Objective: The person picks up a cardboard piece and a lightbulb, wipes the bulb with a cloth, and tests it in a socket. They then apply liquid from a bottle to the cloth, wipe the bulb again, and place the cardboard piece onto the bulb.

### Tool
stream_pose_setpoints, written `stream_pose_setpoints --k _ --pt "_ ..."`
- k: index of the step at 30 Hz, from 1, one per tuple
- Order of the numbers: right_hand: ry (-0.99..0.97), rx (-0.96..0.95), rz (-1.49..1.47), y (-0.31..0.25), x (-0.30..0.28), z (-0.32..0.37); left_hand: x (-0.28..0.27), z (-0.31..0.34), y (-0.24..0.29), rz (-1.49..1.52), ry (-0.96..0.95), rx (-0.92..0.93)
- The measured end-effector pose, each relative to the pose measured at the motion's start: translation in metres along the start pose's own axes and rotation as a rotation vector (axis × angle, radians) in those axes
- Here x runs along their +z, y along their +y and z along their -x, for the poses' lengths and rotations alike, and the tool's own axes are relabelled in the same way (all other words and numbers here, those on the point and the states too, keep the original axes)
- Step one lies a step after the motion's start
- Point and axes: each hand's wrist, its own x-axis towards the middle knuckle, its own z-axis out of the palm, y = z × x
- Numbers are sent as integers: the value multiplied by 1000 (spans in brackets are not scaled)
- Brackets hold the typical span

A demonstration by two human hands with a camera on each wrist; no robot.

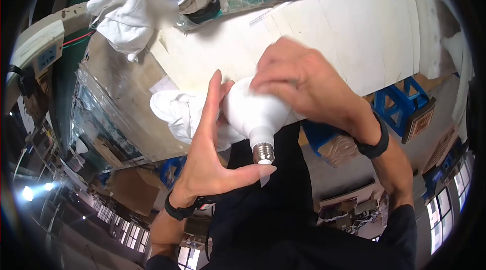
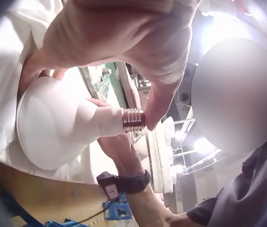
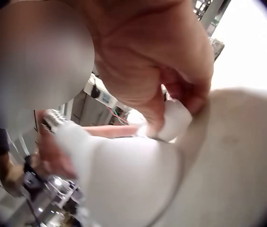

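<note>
The bulb [image 1: 253, 110] is held before the counter's [image 1: 354, 27] near edge, the left hand [image 1: 212, 153] set at its left and under its base, the right hand [image 1: 298, 82] laid over its top. A cloth [image 1: 174, 110] is draped behind the left hand.

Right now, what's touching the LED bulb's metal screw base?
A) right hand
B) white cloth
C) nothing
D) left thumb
D: the thumb of the left hand rests against the end of the screw base of the LED bulb, while the right hand pinches a white cloth up on the dome.
</note>
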Motion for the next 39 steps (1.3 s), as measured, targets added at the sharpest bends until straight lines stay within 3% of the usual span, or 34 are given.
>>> stream_pose_setpoints --k 2,4,8,10,11,12,14,16,18,20,22,24,27,30,32,34,36,39 --pt "-170 -80 -244 -19 6 6 0 -3 -1 -8 8 -4" --pt "-228 -118 -101 -17 -3 2 -1 -3 0 -9 -16 9" --pt "-115 -93 -44 4 -12 5 -4 -4 1 -61 -54 38" --pt "-12 -30 -178 -2 -8 9 -4 -9 1 -76 -57 53" --pt "-60 -95 -318 -13 2 9 -3 -11 2 -41 -56 49" --pt "-123 -217 -127 -22 16 4 -2 -9 4 -9 -55 33" --pt "-1 -262 13 -4 25 0 -2 -9 7 38 -63 8" --pt "115 -84 230 13 9 4 -2 -8 6 21 -45 17" --pt "189 -49 217 11 14 18 2 -10 3 49 -30 23" --pt "387 103 154 3 23 39 7 -6 0 206 49 20" --pt "420 190 164 -9 26 54 11 -3 5 227 89 -27" --pt "554 352 130 -19 34 66 19 -3 2 349 236 6" --pt "712 468 -23 -26 44 77 30 -1 6 298 287 -31" --pt "833 482 -242 -28 47 76 37 -1 11 251 345 -64" --pt "702 458 -298 -52 38 68 40 -2 10 289 381 -53" --pt "634 275 -504 -65 50 58 39 -1 10 260 372 -67" --pt "703 298 -256 -37 65 61 38 -1 9 174 423 -79" --pt "791 408 -244 -32 59 64 37 -1 7 196 426 -64"
